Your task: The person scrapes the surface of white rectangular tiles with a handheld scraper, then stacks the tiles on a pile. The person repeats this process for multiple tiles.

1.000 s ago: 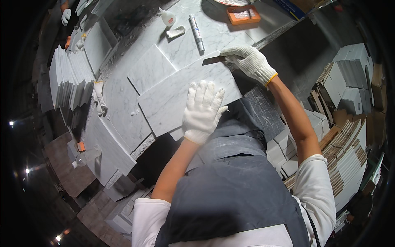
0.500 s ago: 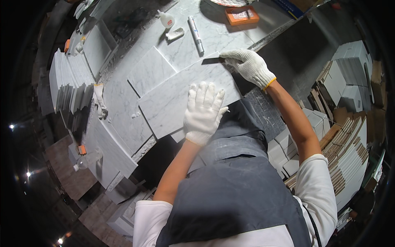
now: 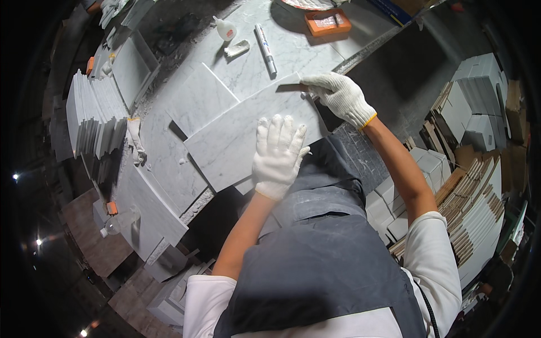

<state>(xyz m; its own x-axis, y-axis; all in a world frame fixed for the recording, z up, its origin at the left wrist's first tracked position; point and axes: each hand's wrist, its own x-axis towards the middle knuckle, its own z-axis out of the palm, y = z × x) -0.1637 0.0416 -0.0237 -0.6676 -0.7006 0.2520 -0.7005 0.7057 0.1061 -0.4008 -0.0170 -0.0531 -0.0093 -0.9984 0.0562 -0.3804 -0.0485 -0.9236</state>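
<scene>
A white marble slab with grey veins point(image 3: 225, 143) lies on the worktop in front of me. My left hand point(image 3: 279, 155), in a white knit glove, rests flat on its near part with the fingers spread. At the slab's far right corner, my gloved right hand point(image 3: 338, 96) is closed round a thin, flat, dark blade-like tool point(image 3: 290, 88). This blade points left and lies over the slab's edge; its handle, if any, is hidden in the glove. Behind the slab, a second marble piece point(image 3: 203, 98) meets its far edge.
Farther back are a white marker point(image 3: 265, 49), a small squeeze bottle point(image 3: 225, 28), a crumpled white scrap point(image 3: 236, 48) and an orange block point(image 3: 328, 22). Thin slabs stand stacked point(image 3: 96, 112) at left. White boxes point(image 3: 482, 84) and cardboard-edged stacks point(image 3: 473, 208) are at right.
The slab and the piece behind it have shifted slightly left, and the dark gap beside them looks wider. The blade has tilted a little and catches more light. Both hands stay nearly in place.
</scene>
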